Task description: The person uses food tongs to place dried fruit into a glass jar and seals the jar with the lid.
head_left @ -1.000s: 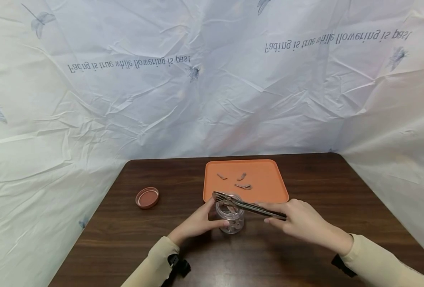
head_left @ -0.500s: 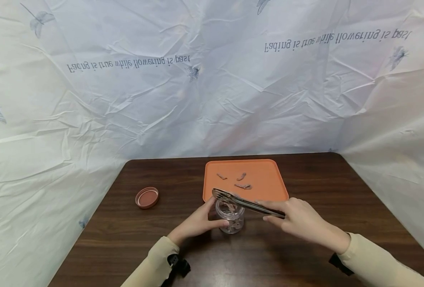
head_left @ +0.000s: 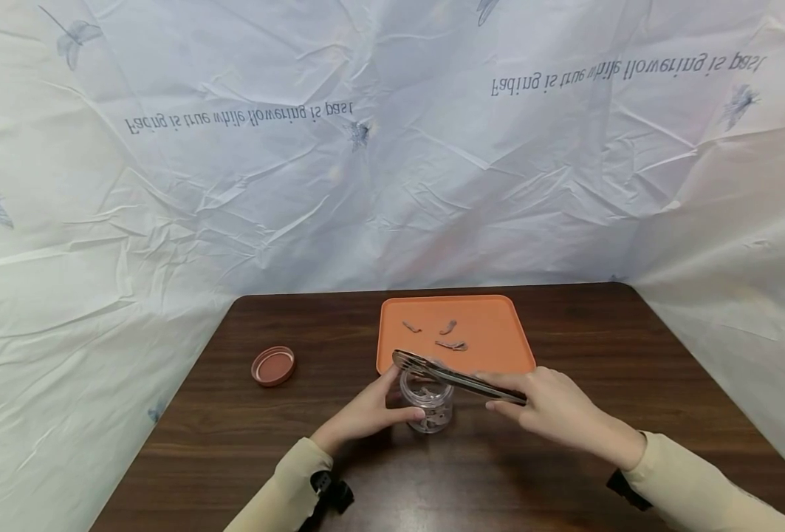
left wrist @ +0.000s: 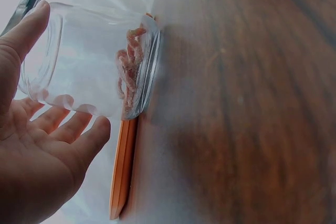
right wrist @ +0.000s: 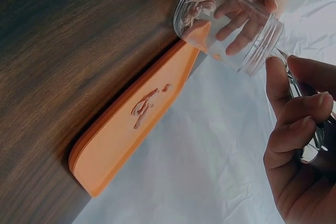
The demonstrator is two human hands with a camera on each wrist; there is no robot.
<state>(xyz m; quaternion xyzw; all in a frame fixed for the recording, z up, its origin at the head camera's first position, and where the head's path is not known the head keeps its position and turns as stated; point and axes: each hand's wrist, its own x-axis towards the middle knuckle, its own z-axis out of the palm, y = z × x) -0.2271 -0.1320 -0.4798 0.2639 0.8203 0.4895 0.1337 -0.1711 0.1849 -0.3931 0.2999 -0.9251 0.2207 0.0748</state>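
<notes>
My left hand (head_left: 364, 411) holds a clear jar (head_left: 440, 415) upright on the table, thumb on the near side and fingers behind it. Wrinkled pinkish-brown strips (left wrist: 129, 66) lie at the jar's bottom in the left wrist view. In my right hand (head_left: 560, 415) is a pair of metal tongs (head_left: 461, 380), gripped near the back end. The tongs slant across above the jar's open mouth, their slotted tips close to my left fingertips. No strip shows between the tips. Behind the jar, several similar strips (head_left: 451, 345) lie on an orange tray (head_left: 495, 325).
A round reddish-brown screw lid (head_left: 273, 366) lies upside down on the dark wood table (head_left: 246, 443), left of the jar. White printed sheeting (head_left: 392, 185) hangs behind the table and along both sides.
The tongs have risen slightly over the jar. A strip that showed just under them in the jar's mouth half a second ago is now lower in the jar. The left hand stays still.
</notes>
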